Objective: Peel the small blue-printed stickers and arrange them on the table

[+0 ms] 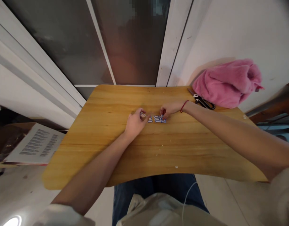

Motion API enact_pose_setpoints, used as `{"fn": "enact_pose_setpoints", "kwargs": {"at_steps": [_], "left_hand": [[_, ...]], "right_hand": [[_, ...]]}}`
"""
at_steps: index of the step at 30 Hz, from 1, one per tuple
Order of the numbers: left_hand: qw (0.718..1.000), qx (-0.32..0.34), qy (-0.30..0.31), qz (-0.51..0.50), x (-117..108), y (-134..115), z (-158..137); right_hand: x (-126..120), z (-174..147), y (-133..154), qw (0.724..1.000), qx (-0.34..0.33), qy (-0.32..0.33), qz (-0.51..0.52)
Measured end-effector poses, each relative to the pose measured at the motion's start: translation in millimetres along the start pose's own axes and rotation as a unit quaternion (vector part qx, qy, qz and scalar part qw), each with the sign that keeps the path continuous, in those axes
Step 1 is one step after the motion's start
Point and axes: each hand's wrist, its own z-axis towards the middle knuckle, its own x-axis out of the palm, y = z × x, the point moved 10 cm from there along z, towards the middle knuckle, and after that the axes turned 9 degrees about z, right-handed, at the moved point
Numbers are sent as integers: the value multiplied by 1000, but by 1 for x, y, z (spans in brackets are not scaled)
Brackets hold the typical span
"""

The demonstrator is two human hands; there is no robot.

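Note:
Small white paper labels with blue edges point(157, 119) lie in short columns on the wooden table point(125, 100), between my two hands. My left hand point(136, 121) is at the left of them, its fingers curled and its thumb close to the leftmost column. A small whitish piece, apparently another label, shows between that thumb and the forefinger. On the other side my right hand point(168, 110), a red cord at its wrist, has its fingertips closed down at the rightmost column. A label seems to be under or between those fingertips; the detail is too small to be sure.
Scissors with black handles point(203, 102) lie at the table's back right, against a pink plush cloth point(229, 83). Tiny white scraps point(176, 167) are scattered near the front edge. A box with a printed sheet point(38, 144) stands left of the table; a glazed door point(135, 47) rises behind.

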Motion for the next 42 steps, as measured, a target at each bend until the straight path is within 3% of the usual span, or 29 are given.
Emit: {"fn": "enact_pose_setpoints", "kwargs": {"at_steps": [7, 15, 24, 35, 42], "left_hand": [[1000, 6, 8, -5, 3, -2, -1], [1000, 5, 2, -11, 1, -3, -2], [1000, 10, 2, -16, 2, -3, -1], [1000, 18, 12, -18, 2, -8, -3], [1000, 8, 8, -9, 1, -4, -2]], "right_hand": [[-9, -3, 3, 997, -28, -76, 16], [-5, -1, 6, 997, -25, -72, -24], [7, -2, 7, 999, -25, 0, -30], [1, -24, 12, 985, -63, -15, 160], [-8, -12, 27, 985, -74, -62, 144]]}}
